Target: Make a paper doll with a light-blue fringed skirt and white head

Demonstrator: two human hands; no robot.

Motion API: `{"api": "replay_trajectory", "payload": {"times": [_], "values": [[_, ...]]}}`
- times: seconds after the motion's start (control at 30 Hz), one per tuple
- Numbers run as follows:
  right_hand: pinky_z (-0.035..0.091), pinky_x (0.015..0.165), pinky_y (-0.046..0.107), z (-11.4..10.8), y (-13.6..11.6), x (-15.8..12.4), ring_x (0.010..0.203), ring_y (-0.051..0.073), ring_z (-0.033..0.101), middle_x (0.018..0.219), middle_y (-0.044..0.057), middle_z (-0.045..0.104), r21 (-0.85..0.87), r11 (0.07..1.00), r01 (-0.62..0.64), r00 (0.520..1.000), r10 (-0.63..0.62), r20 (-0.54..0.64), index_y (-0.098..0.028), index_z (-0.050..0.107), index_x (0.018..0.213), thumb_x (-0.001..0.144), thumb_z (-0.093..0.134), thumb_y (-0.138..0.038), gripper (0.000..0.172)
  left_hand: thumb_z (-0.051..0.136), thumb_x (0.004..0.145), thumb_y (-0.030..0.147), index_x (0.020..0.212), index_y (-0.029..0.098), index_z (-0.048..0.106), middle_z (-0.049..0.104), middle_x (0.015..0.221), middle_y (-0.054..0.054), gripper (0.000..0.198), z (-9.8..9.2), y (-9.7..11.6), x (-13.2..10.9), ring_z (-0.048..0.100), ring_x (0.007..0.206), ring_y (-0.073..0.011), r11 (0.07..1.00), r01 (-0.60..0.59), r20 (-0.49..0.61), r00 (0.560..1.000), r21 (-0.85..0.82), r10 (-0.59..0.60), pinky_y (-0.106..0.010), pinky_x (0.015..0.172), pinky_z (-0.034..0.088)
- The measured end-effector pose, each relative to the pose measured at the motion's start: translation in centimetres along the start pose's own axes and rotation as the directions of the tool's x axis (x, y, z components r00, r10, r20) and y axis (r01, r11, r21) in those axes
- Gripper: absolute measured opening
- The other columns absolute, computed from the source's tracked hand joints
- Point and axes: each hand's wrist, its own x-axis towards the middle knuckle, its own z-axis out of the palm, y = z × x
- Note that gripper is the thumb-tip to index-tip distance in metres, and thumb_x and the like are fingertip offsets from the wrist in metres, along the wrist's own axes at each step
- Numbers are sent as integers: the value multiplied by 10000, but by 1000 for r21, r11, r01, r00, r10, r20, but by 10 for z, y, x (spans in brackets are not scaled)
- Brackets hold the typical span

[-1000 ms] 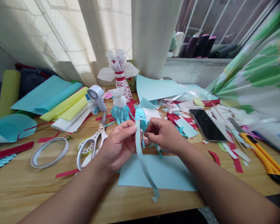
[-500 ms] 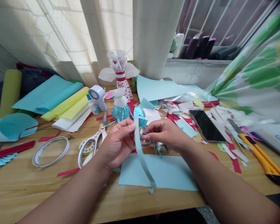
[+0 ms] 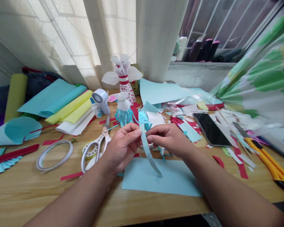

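Left hand (image 3: 124,146): closed in a pinch, with the light-blue paper strip (image 3: 147,153) gripped near its top between thumb and forefinger

Right hand (image 3: 169,140): closed with curled fingers, pressed against the same strip just beside the left hand; the exact hold is partly hidden

Strip: held up over the table, its free end curving down above a light-blue paper sheet (image 3: 179,180); a fringed blue paper piece (image 3: 144,118) is gathered at its top

Handling: the paper is well controlled by the two pinches being kept close together, so that the thin strip is not creased

Around the hands: white-handled scissors (image 3: 96,148), a tape roll (image 3: 55,155) and a fringed paper doll (image 3: 123,115) are laid on the wooden table (image 3: 19,192), among red and blue offcuts (image 3: 189,130)
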Motion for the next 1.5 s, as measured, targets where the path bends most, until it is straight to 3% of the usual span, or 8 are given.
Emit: {"api": "replay_trajectory", "payload": {"times": [0.43,0.57,0.77,0.93,1.1,1.2,1.33,1.5], "values": [[452,628,263,3,1,-1,676,138,582,726,32,635,-219,941,259,948,-292,-131,-162,729,787,750,634,-138,104,608,775,135,709,141,568,685,819,-53,77,4,4,0,639,739,-117,989,7,26,1000,-148,-3,-225,735,503],[465,711,307,1,5,2,772,172,605,787,44,640,-90,968,235,956,-247,-161,-183,725,778,749,655,-174,76,592,793,150,692,148,568,689,895,-61,104,4,4,-2,652,838,-152,988,14,67,998,-156,-4,-301,864,485],[437,621,266,0,5,3,652,129,556,689,12,617,27,992,122,976,-115,-184,-153,652,689,742,619,-192,74,551,821,143,735,142,594,684,937,-61,96,4,2,-5,642,919,-180,992,27,111,994,-127,-12,-386,980,415],[462,545,239,-8,-2,-2,548,111,584,627,4,631,376,926,-28,1000,24,15,-155,552,706,774,568,-214,91,581,801,177,699,157,556,660,750,-21,107,4,6,-5,642,697,-154,999,39,16,999,-20,-39,-326,734,521],[335,364,171,-13,-8,-10,352,48,399,524,-54,520,410,901,-143,983,79,168,-172,506,761,823,526,-237,92,620,766,177,644,156,541,554,542,41,146,9,12,-7,513,465,-73,984,-22,-139,989,174,47,-183,467,444],[247,351,161,-13,-10,-14,379,38,284,519,-77,397,364,924,-119,985,64,159,-176,507,748,854,532,-293,159,637,749,197,641,161,544,553,498,43,148,11,14,-11,491,413,-63,968,14,-149,988,251,25,-162,415,398],[257,390,182,-12,-13,-16,441,57,328,553,-57,394,194,981,-2,997,-13,76,-183,546,731,840,575,-349,201,641,748,236,629,172,529,545,470,43,175,12,14,-15,481,386,-65,930,71,-103,994,361,-36,-166,399,368],[327,462,211,-9,-17,-16,521,87,407,594,-27,478,-81,993,85,996,-82,36,-185,594,687,814,593,-316,183,613,762,248,637,183,540,541,490,36,158,14,13,-18,512,420,-93,770,18,-78,996,638,41,-192,423,391]]}}
